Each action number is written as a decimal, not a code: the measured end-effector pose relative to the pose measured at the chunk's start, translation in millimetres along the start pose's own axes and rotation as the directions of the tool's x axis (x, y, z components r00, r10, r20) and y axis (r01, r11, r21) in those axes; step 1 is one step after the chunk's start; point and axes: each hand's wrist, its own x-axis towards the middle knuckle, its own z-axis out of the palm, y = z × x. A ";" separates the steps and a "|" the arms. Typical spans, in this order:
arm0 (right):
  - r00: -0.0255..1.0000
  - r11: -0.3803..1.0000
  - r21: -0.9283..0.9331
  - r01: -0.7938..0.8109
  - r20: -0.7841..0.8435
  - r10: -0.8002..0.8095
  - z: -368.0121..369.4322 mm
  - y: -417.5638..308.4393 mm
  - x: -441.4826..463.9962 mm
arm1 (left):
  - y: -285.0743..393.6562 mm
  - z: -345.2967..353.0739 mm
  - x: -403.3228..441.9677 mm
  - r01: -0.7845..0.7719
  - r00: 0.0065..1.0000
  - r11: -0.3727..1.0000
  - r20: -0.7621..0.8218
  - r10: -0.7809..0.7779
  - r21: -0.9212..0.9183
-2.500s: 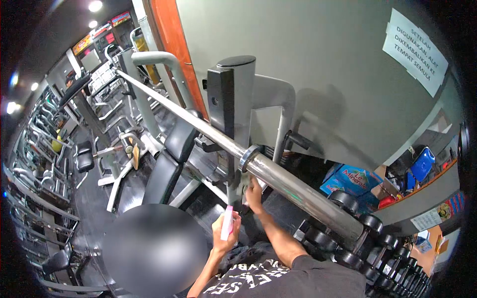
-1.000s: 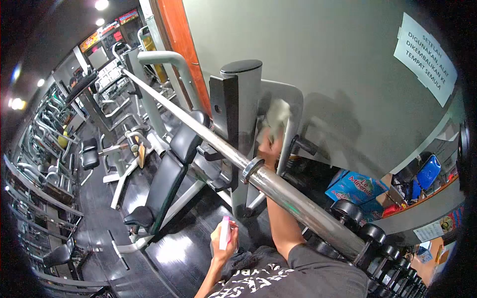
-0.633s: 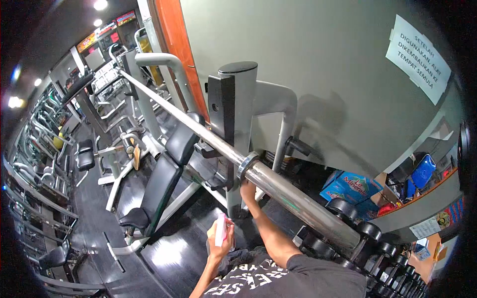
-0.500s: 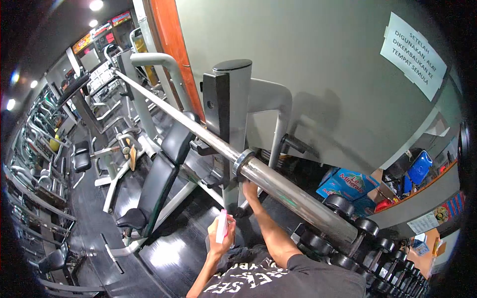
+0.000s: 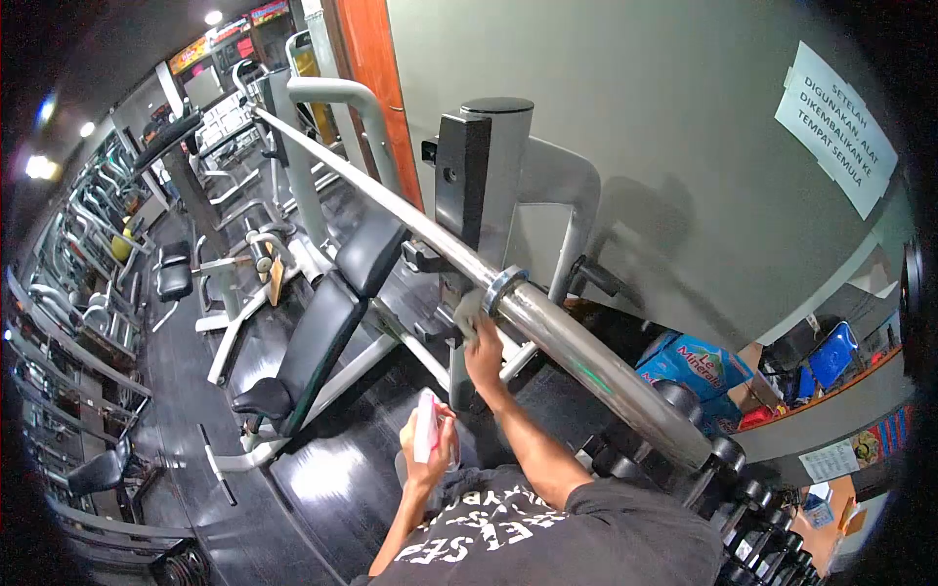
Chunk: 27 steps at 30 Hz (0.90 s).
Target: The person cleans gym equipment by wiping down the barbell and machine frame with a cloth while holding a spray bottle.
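My left hand is wrapped round a white and pink spray bottle, held low in front of my shirt. My right hand grips a greyish cloth, just below the metal barbell and beside its collar. Whether the cloth touches the bar or the rack behind it, I cannot tell. The bar rests across the grey upright of a bench press rack, its thick sleeve reaching toward the lower right.
A black padded bench stands left of the rack. Dumbbells line the lower right, near a blue carton. A paper sign is on the grey wall. More gym machines fill the left side.
My right hand has risen from under the bar to beside the collar, bringing the cloth into sight. My left hand keeps the spray bottle, a little lower. The view has shifted slightly.
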 end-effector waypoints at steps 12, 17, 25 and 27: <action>0.989 0.986 0.106 -0.127 -0.069 0.134 -25.5 -43.1 46.1 | 10.0 3.7 -20.6 0.057 0.998 0.997 -0.016 -0.058 -0.046; 0.996 0.996 -0.020 -0.082 -0.033 0.081 -1.5 -38.7 12.1 | 22.3 3.9 -24.3 0.057 0.998 0.997 -0.032 -0.058 -0.052; 0.933 0.921 0.149 -0.360 0.075 0.352 -11.0 21.7 -34.8 | 11.2 7.6 -37.3 0.103 0.993 0.990 -0.048 -0.108 -0.093; 0.961 0.935 0.233 -0.267 -0.002 0.275 -24.6 -9.1 -2.5 | 13.8 4.0 -39.4 0.106 0.993 0.992 -0.049 -0.110 -0.066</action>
